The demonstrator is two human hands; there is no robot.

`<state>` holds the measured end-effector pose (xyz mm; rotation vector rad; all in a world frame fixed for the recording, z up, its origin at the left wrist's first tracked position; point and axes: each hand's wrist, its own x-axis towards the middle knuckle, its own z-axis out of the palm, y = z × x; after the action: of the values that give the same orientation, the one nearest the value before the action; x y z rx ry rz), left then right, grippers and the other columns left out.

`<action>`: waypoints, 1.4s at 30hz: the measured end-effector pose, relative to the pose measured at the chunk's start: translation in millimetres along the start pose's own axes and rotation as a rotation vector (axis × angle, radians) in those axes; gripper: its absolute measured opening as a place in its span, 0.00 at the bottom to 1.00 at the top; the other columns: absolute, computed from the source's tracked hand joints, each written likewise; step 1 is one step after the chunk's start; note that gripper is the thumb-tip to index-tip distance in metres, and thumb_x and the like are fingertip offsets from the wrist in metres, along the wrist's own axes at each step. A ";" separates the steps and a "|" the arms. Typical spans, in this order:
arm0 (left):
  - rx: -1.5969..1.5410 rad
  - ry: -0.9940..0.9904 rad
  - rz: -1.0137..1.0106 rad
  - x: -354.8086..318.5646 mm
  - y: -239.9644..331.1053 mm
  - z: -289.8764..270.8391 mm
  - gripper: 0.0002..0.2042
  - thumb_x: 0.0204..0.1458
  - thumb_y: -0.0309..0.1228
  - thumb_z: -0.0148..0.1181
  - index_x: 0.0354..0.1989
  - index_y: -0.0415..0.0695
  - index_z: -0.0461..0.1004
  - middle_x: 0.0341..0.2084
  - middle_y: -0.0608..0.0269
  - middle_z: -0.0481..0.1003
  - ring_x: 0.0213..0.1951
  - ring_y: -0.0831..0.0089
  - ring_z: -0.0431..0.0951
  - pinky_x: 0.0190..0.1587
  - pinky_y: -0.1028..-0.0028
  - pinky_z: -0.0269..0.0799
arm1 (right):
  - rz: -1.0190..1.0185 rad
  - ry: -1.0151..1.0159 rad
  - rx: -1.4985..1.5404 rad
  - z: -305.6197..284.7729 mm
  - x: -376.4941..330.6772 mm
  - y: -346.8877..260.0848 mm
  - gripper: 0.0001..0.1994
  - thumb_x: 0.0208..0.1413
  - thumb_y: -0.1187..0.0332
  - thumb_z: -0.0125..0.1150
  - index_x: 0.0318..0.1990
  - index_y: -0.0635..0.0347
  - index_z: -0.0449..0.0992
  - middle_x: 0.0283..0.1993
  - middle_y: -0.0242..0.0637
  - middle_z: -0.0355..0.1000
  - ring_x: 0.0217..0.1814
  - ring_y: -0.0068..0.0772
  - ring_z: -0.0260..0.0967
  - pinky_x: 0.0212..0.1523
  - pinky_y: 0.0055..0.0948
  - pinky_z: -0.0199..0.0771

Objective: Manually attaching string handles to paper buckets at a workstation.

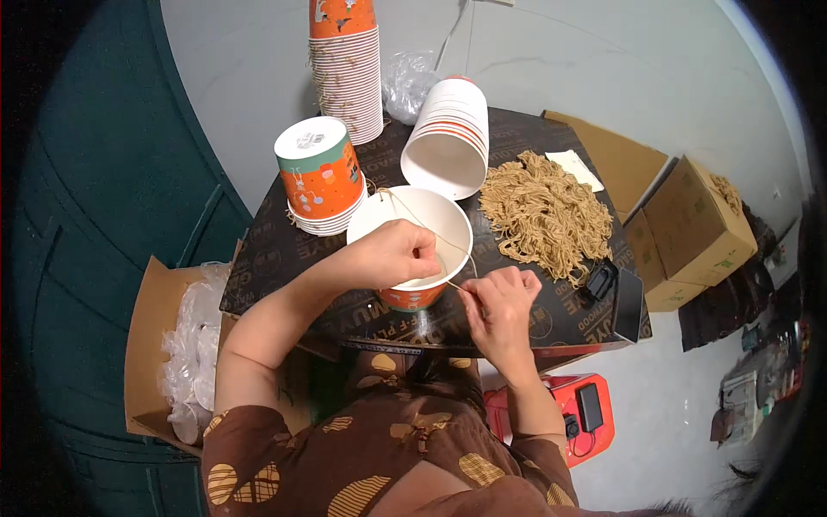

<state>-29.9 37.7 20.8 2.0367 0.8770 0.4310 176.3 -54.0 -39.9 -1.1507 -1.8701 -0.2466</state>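
A white-lined paper bucket (457, 222) with an orange printed outside stands upright at the table's near edge. Tan cord (419, 217) crosses its mouth from the far left rim to the right rim. Over the opening, my left hand (398, 254) is closed in a fist, fingertips turned down; what it pinches is hidden. Just outside the near right rim, my right hand (500, 303) pinches the cord where it comes over the edge.
Behind are a tall stack of buckets (349, 86), an upside-down stack (320, 177) and a stack lying sideways (445, 142). A cord pile (549, 215) lies right, near a black holder (616, 297). Cartons (693, 220) flank the table; a red stool (594, 422) stands below.
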 end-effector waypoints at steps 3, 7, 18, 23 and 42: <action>-0.074 0.040 -0.008 -2.5 -0.6 2.8 0.06 0.51 0.26 0.64 0.28 0.37 0.77 0.23 0.66 0.77 0.28 0.82 0.72 0.32 0.77 0.69 | -0.007 -0.011 -0.018 -12.4 8.6 -0.7 0.08 0.45 0.73 0.70 0.32 0.54 0.77 0.29 0.31 0.68 0.38 0.37 0.66 0.47 0.40 0.54; -0.310 0.023 -0.030 4.7 -4.8 7.7 0.06 0.52 0.24 0.64 0.25 0.37 0.74 0.24 0.67 0.77 0.28 0.84 0.71 0.31 0.80 0.66 | -0.029 -0.004 0.001 -15.7 18.2 -2.0 0.08 0.46 0.74 0.70 0.33 0.55 0.76 0.31 0.33 0.68 0.40 0.39 0.67 0.48 0.41 0.54; -0.665 -0.089 -0.099 19.8 -4.0 11.1 0.05 0.51 0.22 0.65 0.26 0.35 0.75 0.24 0.56 0.80 0.19 0.81 0.71 0.22 0.80 0.64 | -0.053 -0.018 0.121 -10.6 28.9 7.9 0.08 0.47 0.76 0.67 0.35 0.57 0.76 0.33 0.34 0.70 0.41 0.41 0.67 0.49 0.41 0.54; -0.732 -0.108 -0.084 23.3 -7.4 13.8 0.04 0.50 0.20 0.64 0.30 0.32 0.77 0.25 0.56 0.79 0.22 0.78 0.74 0.27 0.80 0.70 | -0.064 0.024 0.185 -10.1 40.1 15.0 0.09 0.48 0.78 0.65 0.37 0.57 0.76 0.33 0.34 0.70 0.41 0.41 0.67 0.50 0.41 0.55; -0.747 -0.150 -0.016 23.7 -7.3 15.3 0.03 0.52 0.20 0.63 0.30 0.34 0.75 0.22 0.62 0.76 0.23 0.80 0.73 0.28 0.81 0.68 | 0.101 -0.015 0.244 -5.8 36.0 24.3 0.07 0.53 0.77 0.62 0.40 0.63 0.75 0.52 0.50 0.68 0.56 0.50 0.63 0.59 0.44 0.59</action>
<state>-7.7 48.8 5.5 1.3499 0.5257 0.4974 193.2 -21.9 -15.2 -1.0767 -1.7925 0.0468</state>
